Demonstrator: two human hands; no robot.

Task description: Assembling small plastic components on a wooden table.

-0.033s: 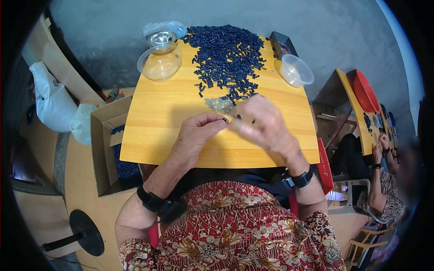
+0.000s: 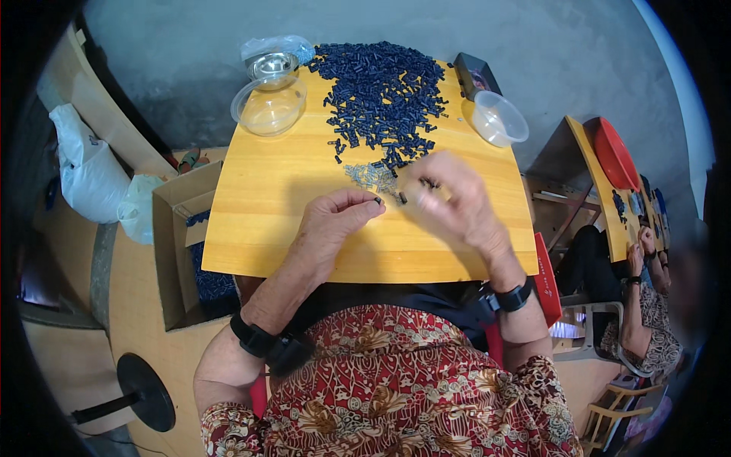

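Over the near half of the yellow wooden table (image 2: 266,236), my left hand (image 2: 335,221) is closed, thumb and forefinger pinching a small black piece (image 2: 378,201). My right hand (image 2: 457,206) is a little to the right, apart from the left, its fingers smeared by motion. Whether it holds anything cannot be made out. Just beyond the hands lies a little heap of small silvery metal pieces (image 2: 369,177), too small to name. A large spread of short, dark blue-black cylindrical pieces (image 2: 381,91) covers the table's far middle; a few loose ones lie beside my right fingers.
Clear plastic bowls (image 2: 270,114) (image 2: 499,122) and a metal bowl (image 2: 272,67) stand at the far corners, near a dark tray (image 2: 476,76). Left on the floor is a cardboard box (image 2: 171,259) of dark pieces. Another person (image 2: 640,320) sits at a table on the right.
My right hand has drawn away from my left fingertips, a little to the right. My left hand has stayed in place with the small black piece.
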